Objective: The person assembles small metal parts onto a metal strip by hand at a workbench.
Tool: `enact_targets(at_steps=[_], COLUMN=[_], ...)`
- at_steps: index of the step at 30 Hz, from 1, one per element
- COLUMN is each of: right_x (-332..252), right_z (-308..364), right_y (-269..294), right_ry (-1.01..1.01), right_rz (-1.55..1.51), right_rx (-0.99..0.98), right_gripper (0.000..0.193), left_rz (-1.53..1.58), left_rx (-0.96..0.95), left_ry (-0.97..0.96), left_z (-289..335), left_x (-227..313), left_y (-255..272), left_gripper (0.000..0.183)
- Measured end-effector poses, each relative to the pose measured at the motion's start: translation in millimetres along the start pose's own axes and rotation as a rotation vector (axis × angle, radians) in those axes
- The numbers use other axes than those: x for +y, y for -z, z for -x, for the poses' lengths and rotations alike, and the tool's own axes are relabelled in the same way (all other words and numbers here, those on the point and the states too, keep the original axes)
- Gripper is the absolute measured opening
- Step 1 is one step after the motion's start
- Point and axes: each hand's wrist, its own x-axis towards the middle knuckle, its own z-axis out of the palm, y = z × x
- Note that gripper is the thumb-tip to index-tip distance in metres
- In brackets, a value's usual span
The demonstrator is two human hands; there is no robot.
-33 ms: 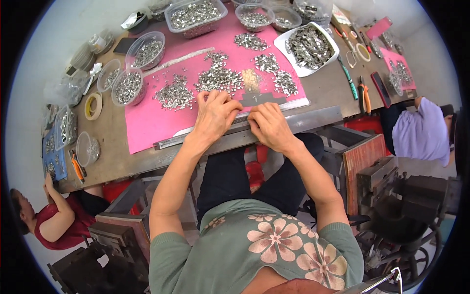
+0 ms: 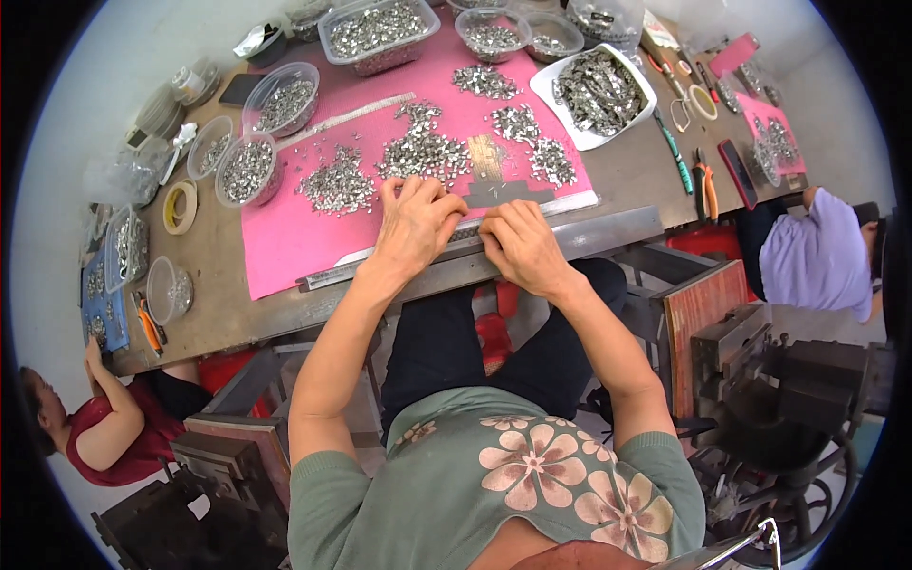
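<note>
My left hand [image 2: 415, 223] has its fingers bent and its thumb drawn in, over a long narrow metal rail [image 2: 328, 276] at the front edge of a pink mat [image 2: 275, 247]. Close beside it on the right, my right hand [image 2: 524, 245] is curled with the fingertips pressed together over the same rail. Dark small pieces in a row [image 2: 465, 232] show in the gap between the hands. Whatever the fingertips pinch is too small and covered to name. Beyond the hands lie heaps of small silvery metal pieces [image 2: 425, 152] and a grey flat plate [image 2: 511, 194].
Clear plastic tubs [image 2: 249, 169] of metal pieces line the mat's left and far sides. A white dish [image 2: 543, 87] holds darker metal pieces. Orange-handled pliers [image 2: 706, 190] and a phone [image 2: 737, 174] lie at right. Co-workers sit at left [image 2: 123, 427] and right [image 2: 819, 247].
</note>
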Motion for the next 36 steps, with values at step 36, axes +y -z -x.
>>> enact_targets(at_steps=[36], right_x=[35.6], right_z=[-9.9], right_y=[27.5], right_ry=[-0.380], right_rz=[-0.175], right_rx=[-0.051], right_gripper=[0.006], left_rz=[0.055], left_rx=[0.139], left_ry=[0.123], left_z=[17.9], left_x=[24.5], left_y=[1.1], left_gripper=[0.008])
